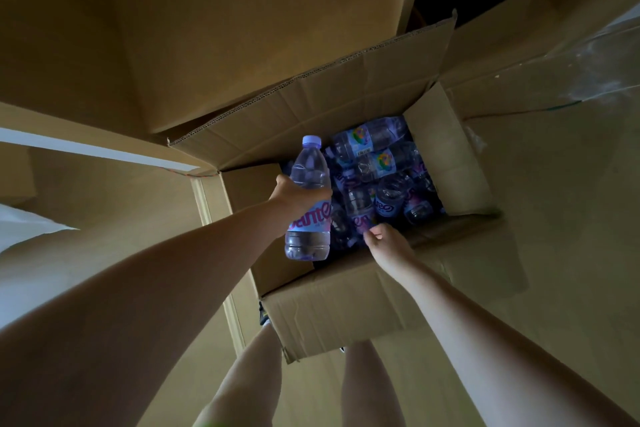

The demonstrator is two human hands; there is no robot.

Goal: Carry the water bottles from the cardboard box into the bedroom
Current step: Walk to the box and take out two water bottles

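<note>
An open cardboard box [346, 302] stands on the floor in front of my legs, holding several small water bottles [377, 163] lying in a heap. My left hand [294, 196] grips one upright water bottle [308, 239] with a pale cap and a blue-pink label, held above the box's left side. My right hand [388, 243] reaches into the near side of the box and its fingers curl round the end of a lying bottle [363, 218]. The light is dim.
The box's flaps [311, 104] stand open at the back and right. A bigger cardboard box [242, 28] rises behind it, and another box with clear tape [561, 55] is at the right. A pale door frame [211, 211] runs along the floor at left.
</note>
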